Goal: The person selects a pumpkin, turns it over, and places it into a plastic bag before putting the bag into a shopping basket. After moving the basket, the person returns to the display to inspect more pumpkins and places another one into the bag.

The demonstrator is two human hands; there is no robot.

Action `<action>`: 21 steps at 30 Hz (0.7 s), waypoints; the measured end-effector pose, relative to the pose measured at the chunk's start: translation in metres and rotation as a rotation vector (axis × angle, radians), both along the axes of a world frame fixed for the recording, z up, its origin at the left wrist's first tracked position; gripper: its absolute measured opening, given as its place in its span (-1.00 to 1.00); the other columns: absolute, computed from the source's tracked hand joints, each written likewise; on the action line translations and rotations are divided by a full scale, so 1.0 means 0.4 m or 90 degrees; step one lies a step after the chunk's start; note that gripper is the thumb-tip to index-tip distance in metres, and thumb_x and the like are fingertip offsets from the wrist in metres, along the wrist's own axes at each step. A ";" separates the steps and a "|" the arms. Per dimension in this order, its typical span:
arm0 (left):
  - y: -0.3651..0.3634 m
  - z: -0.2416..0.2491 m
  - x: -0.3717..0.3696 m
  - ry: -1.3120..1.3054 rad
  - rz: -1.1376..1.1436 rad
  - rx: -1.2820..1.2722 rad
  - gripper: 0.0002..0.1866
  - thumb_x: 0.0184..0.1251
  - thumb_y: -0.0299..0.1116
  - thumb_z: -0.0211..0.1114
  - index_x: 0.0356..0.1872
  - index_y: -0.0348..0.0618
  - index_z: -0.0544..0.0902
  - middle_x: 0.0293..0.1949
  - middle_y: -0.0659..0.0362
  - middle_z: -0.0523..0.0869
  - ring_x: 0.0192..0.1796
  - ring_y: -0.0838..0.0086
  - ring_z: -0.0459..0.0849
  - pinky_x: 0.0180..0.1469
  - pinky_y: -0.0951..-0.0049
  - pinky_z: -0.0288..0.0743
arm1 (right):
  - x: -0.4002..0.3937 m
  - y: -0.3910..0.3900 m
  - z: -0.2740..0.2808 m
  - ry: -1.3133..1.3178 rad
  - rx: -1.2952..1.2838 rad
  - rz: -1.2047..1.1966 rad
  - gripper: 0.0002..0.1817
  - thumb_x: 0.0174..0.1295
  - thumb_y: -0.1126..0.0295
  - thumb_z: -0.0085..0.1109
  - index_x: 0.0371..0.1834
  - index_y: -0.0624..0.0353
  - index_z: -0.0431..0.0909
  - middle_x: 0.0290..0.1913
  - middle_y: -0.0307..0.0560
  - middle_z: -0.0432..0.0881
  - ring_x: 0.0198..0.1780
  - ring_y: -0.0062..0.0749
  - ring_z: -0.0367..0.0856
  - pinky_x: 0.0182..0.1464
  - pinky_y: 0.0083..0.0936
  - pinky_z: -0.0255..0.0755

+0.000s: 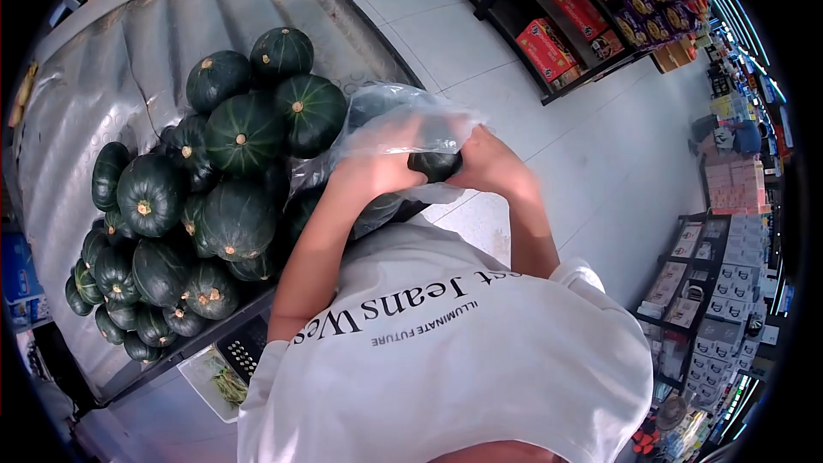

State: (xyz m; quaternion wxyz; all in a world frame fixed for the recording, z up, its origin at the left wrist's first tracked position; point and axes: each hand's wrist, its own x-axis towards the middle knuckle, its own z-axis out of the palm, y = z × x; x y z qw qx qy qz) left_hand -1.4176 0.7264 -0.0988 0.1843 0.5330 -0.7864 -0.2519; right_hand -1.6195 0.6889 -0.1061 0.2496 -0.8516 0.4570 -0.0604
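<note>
A dark green pumpkin (435, 165) shows between my two hands, with a clear plastic bag (386, 103) around and over it. My left hand (377, 173) is closed on the bag and pumpkin from the left, its fingers partly behind the film. On the other side, my right hand (487, 161) grips the bag and pumpkin too, its fingertips partly hidden. Just left of my hands is a heap of dark green pumpkins (244, 133) with pale stem ends. The bag's left edge hangs close to the nearest of them.
The pumpkins lie on a stand covered with a silvery padded sheet (94, 60). Below its near edge is a white crate (206, 377) with some greens. Store shelves (549, 26) with packaged goods stand ahead, and more boxed goods (729, 317) are at right across the pale tiled floor (591, 146).
</note>
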 end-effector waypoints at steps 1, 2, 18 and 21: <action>-0.014 -0.004 0.000 0.007 -0.010 0.040 -0.14 -0.21 -0.19 0.49 0.21 -0.16 0.29 0.11 -0.06 0.52 0.12 0.02 0.50 0.10 0.20 0.41 | -0.003 -0.006 -0.007 -0.007 -0.005 0.012 -0.13 -0.33 0.35 0.47 0.19 0.17 0.28 0.11 0.12 0.45 0.15 0.03 0.39 0.20 -0.27 0.29; -0.035 -0.010 -0.002 0.017 -0.014 0.130 -0.06 -0.28 -0.20 0.52 0.24 -0.14 0.23 0.10 -0.09 0.52 0.12 0.02 0.50 0.11 0.23 0.41 | -0.004 -0.011 -0.013 -0.014 -0.009 0.024 -0.11 -0.35 0.34 0.48 0.20 0.16 0.27 0.11 0.11 0.45 0.16 0.02 0.39 0.21 -0.27 0.28; -0.002 0.000 0.026 0.199 0.008 0.002 -0.01 -0.36 -0.18 0.57 0.25 -0.15 0.26 0.03 -0.11 0.56 0.08 0.05 0.55 0.10 0.28 0.40 | -0.017 0.007 0.038 -0.262 -0.092 0.079 -0.10 -0.37 0.33 0.47 0.22 0.18 0.33 0.18 0.05 0.43 0.20 -0.02 0.36 0.25 -0.30 0.24; 0.055 0.057 0.029 0.283 0.062 -0.011 -0.03 -0.38 -0.26 0.60 0.24 -0.08 0.30 0.04 -0.01 0.57 0.07 0.21 0.58 0.06 0.34 0.44 | -0.014 0.031 0.088 -0.320 -0.088 0.077 -0.07 -0.40 0.32 0.49 0.22 0.22 0.32 0.21 0.03 0.39 0.22 -0.03 0.35 0.27 -0.30 0.22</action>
